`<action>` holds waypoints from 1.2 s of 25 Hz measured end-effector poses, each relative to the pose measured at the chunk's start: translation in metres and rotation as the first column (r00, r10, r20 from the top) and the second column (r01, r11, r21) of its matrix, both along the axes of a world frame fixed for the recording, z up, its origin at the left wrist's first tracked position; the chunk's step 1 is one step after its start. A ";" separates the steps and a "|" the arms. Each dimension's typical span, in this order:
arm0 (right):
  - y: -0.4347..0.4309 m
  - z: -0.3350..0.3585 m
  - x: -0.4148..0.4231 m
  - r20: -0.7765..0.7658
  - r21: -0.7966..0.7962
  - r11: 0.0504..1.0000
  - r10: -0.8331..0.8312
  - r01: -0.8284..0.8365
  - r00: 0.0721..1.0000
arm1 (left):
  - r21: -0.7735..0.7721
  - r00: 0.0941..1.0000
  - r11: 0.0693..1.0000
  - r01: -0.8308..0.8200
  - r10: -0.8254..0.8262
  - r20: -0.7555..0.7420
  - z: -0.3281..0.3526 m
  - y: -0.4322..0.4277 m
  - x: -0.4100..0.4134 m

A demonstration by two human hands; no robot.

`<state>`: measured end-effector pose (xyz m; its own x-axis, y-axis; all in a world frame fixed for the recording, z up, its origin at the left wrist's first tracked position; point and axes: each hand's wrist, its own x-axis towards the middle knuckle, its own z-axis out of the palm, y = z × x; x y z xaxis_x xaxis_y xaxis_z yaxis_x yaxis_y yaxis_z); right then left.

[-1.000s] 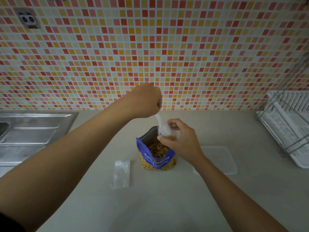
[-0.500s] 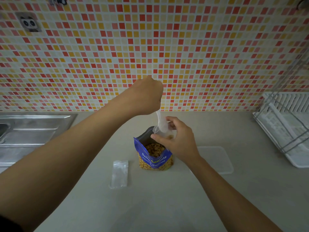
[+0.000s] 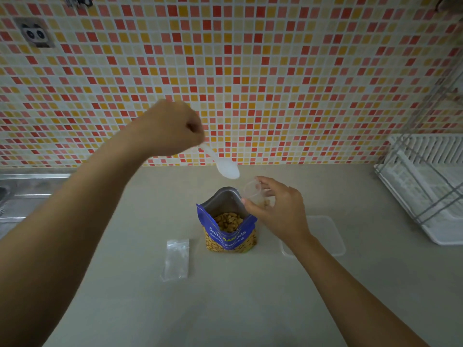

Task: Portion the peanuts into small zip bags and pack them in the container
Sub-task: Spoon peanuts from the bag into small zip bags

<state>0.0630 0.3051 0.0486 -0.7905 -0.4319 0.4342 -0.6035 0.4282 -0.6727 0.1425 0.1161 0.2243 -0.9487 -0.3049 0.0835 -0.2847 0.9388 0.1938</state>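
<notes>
Head view: mid-portioning, left hand [image 3: 172, 128] grips an empty white plastic spoon [image 3: 226, 169] above the open blue peanut pouch [image 3: 230, 236], right hand [image 3: 280, 209] pinches a small clear zip bag [image 3: 253, 194] open beside it; next, probably another scoop.

Two zip bags [image 3: 176, 259], maybe more stacked; one spoon [image 3: 226, 169], one peanut pouch [image 3: 230, 236], one container [image 3: 323, 234].

L hand [image 3: 175, 128] holds white spoon [image 3: 225, 167] over open peanut bag [image 3: 229, 236]; R hand [image 3: 280, 211] pinches zip bag [image 3: 253, 194].
</notes>
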 end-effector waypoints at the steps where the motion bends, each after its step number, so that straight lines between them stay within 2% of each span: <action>1: 0.004 0.000 -0.001 -0.005 -0.016 1.000 0.007 -0.007 1.000 | 0.022 0.999 0.999 -0.033 0.032 0.041 -0.004 -0.008 0.005; 4: 0.010 -0.002 -0.003 -0.048 -0.082 0.996 0.030 -0.034 0.998 | 0.056 0.976 0.998 -0.017 0.005 0.218 -0.054 -0.004 0.001; 8: 0.009 -0.006 -0.004 -0.075 -0.168 0.985 0.032 -0.045 0.997 | -0.139 0.919 0.982 0.127 -0.064 0.389 -0.127 0.040 -0.020; 10: 0.009 -0.005 -0.005 -0.086 -0.189 0.981 0.026 -0.042 0.996 | -0.163 0.893 0.974 0.157 -0.070 0.444 -0.143 0.049 -0.028; 22: 0.007 -0.016 -0.002 -0.082 -0.191 0.982 -0.025 0.009 0.996 | -0.028 0.898 0.999 -0.031 0.040 0.438 -0.162 0.048 -0.042; 30: 0.014 -0.007 0.000 -0.090 -0.152 0.988 -0.004 -0.010 0.996 | 0.237 0.921 0.947 -0.217 0.117 0.373 -0.159 0.025 -0.046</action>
<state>0.0627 0.3186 0.0412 -0.7438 -0.3580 0.5644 -0.6658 0.3230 -0.6726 0.0969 0.1414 0.0648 -0.8344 -0.4251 -0.3507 -0.5284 0.7979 0.2900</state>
